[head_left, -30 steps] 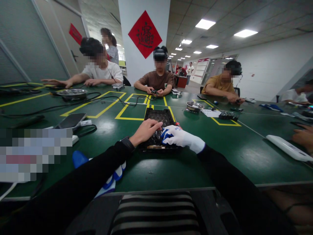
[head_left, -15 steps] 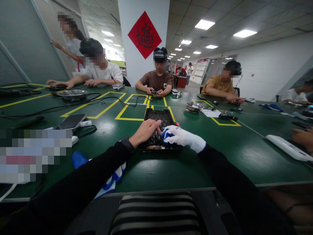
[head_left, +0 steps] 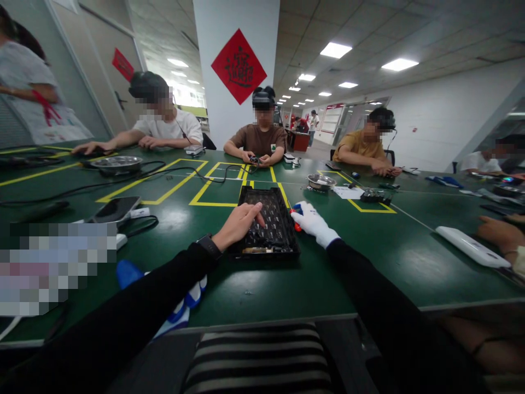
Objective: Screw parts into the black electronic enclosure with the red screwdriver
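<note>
A black tray (head_left: 274,253) with rows of small shiny pieces lies on the green table in front of me. My left hand (head_left: 240,223), bare and with a dark band at the wrist, rests over the tray's left side, its fingers reaching over the pieces. Whether those fingers hold a piece is too small to tell. Just right of the tray, my right hand (head_left: 312,221) wears a white and blue glove. Its fingers are closed on a red-handled tool (head_left: 294,219), mostly hidden by the glove.
A blue and white glove (head_left: 191,301) lies by my left forearm. Farther left are a phone (head_left: 116,209) and cables. Metal bowls (head_left: 321,182) and a white device (head_left: 471,246) stand on the table. Several people sit around it.
My right hand has moved right, off the tray to its right edge, and is now closed on the red-handled tool. My left hand has stayed over the tray.
</note>
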The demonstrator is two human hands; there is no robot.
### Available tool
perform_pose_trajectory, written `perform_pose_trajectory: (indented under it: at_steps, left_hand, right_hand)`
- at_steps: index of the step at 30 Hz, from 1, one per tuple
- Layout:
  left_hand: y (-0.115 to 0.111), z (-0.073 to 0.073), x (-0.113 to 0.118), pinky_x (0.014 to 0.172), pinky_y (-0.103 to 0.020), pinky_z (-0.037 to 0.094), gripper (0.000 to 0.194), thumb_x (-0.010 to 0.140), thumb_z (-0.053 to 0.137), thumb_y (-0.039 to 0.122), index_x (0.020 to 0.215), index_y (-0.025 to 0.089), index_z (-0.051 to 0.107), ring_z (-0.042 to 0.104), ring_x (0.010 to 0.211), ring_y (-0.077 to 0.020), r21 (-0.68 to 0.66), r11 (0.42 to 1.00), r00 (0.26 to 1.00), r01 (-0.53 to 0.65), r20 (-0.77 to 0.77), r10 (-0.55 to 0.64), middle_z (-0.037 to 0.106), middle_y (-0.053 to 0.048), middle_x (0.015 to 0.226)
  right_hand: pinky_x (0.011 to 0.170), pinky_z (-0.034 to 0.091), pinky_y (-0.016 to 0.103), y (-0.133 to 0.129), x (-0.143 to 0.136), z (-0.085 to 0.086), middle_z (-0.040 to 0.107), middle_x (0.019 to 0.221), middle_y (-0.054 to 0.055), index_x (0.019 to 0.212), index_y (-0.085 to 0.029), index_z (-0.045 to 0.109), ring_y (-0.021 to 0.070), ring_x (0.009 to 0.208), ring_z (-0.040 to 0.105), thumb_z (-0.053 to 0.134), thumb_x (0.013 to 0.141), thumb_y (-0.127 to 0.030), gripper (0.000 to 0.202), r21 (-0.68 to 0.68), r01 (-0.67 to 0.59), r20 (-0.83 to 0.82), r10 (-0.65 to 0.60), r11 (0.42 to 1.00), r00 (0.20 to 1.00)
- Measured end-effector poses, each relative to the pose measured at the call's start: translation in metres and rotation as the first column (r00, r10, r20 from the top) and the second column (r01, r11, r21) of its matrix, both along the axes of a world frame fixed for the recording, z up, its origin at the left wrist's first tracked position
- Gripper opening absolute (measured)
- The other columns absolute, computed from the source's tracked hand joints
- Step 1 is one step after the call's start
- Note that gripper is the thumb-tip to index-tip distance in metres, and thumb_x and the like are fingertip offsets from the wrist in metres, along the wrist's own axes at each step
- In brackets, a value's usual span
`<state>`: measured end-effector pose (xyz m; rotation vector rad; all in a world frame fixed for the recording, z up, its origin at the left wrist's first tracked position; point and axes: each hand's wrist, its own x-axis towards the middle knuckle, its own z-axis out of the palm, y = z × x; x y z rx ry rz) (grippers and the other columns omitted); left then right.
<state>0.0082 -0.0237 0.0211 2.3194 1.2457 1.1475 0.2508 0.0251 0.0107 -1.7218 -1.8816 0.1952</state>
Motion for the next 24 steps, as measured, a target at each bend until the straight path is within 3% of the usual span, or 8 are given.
perform_pose_trajectory:
  at_steps: [3, 10, 14, 16, 18, 20, 22, 24]
  left_hand:
    - [0.0, -0.001, 0.0, 0.075, -0.025, 0.034, 0.063, 0.092, 0.02, 0.044, 0.065, 0.017, 0.072, 0.052, 0.071, -0.0142, 0.005, 1.0, 1.0, 0.009, 0.011, -0.009, 0.063, -0.003, 0.068]
    - [0.0, -0.002, 0.0, 0.077, -0.025, 0.036, 0.06, 0.091, 0.024, 0.044, 0.064, 0.017, 0.07, 0.053, 0.072, -0.0142, 0.006, 1.0, 1.0, 0.002, 0.007, -0.002, 0.063, -0.002, 0.069]
    - [0.003, -0.004, 0.0, 0.078, -0.026, 0.037, 0.054, 0.09, 0.03, 0.044, 0.066, 0.017, 0.07, 0.054, 0.074, -0.0148, 0.013, 1.0, 1.0, 0.0, -0.028, 0.0, 0.063, -0.002, 0.07]
    - [0.004, -0.005, 0.001, 0.077, -0.027, 0.037, 0.049, 0.088, 0.034, 0.043, 0.067, 0.017, 0.07, 0.054, 0.075, -0.0153, 0.024, 1.0, 0.999, -0.001, -0.045, 0.002, 0.064, -0.002, 0.071]
    - [0.005, -0.004, 0.0, 0.077, -0.027, 0.037, 0.044, 0.087, 0.038, 0.043, 0.068, 0.017, 0.069, 0.054, 0.076, -0.0157, 0.037, 0.999, 0.999, 0.004, -0.049, -0.002, 0.065, -0.002, 0.073]
    - [0.006, -0.002, -0.001, 0.076, -0.027, 0.037, 0.045, 0.087, 0.038, 0.043, 0.069, 0.017, 0.069, 0.054, 0.076, -0.0157, 0.029, 1.0, 1.0, 0.009, -0.013, -0.008, 0.065, -0.003, 0.074]
    - [0.008, 0.002, -0.003, 0.073, -0.026, 0.038, 0.051, 0.088, 0.032, 0.045, 0.071, 0.016, 0.07, 0.055, 0.072, -0.0148, -0.032, 0.999, 0.997, 0.014, 0.082, -0.012, 0.064, -0.003, 0.07]
    - [0.009, 0.006, -0.004, 0.065, -0.025, 0.039, 0.061, 0.09, 0.023, 0.047, 0.071, 0.014, 0.07, 0.054, 0.062, -0.0132, -0.146, 0.987, 0.981, 0.065, 0.19, -0.037, 0.061, -0.004, 0.061]
  right_hand:
    - [0.079, 0.042, 0.037, 0.002, -0.005, -0.003, 0.057, 0.107, 0.014, 0.115, -0.018, 0.047, 0.0265, 0.095, 0.056, 0.047, 0.076, -0.047, 0.049, -0.245, 0.075, 0.137, -0.042, 0.967, 0.99]
    - [0.075, 0.045, 0.039, -0.002, -0.009, 0.0, 0.06, 0.103, 0.015, 0.102, -0.016, 0.053, 0.0303, 0.092, 0.059, 0.054, 0.07, -0.044, 0.042, -0.325, 0.12, 0.212, -0.051, 0.938, 0.976]
    - [0.082, 0.044, 0.042, -0.006, -0.015, -0.006, 0.056, 0.108, 0.017, 0.112, -0.013, 0.048, 0.0294, 0.099, 0.055, 0.05, 0.075, -0.037, 0.043, -0.084, 0.157, 0.019, -0.156, 0.984, 0.988]
    - [0.086, 0.043, 0.04, -0.007, -0.016, -0.004, 0.051, 0.118, 0.016, 0.12, -0.015, 0.043, 0.026, 0.106, 0.051, 0.048, 0.078, -0.035, 0.047, 0.153, 0.105, -0.202, -0.073, 0.983, 0.977]
    - [0.082, 0.046, 0.035, -0.008, -0.016, 0.003, 0.049, 0.123, 0.012, 0.125, -0.019, 0.039, 0.021, 0.104, 0.053, 0.05, 0.078, -0.035, 0.051, 0.304, -0.024, -0.437, 0.162, 0.952, 0.885]
    - [0.067, 0.049, 0.029, -0.011, -0.017, 0.01, 0.054, 0.117, 0.008, 0.124, -0.022, 0.041, 0.0162, 0.086, 0.059, 0.053, 0.076, -0.037, 0.052, 0.298, -0.242, -0.63, 0.381, 0.923, 0.677]
    - [0.054, 0.047, 0.025, -0.017, -0.019, 0.015, 0.061, 0.102, 0.005, 0.118, -0.021, 0.049, 0.0118, 0.065, 0.058, 0.058, 0.073, -0.039, 0.049, 0.187, -0.501, -0.756, 0.449, 0.845, 0.476]
    - [0.05, 0.045, 0.023, -0.023, -0.021, 0.016, 0.064, 0.087, 0.004, 0.108, -0.017, 0.059, 0.0098, 0.056, 0.056, 0.065, 0.068, -0.037, 0.045, 0.062, -0.688, -0.794, 0.453, 0.723, 0.405]
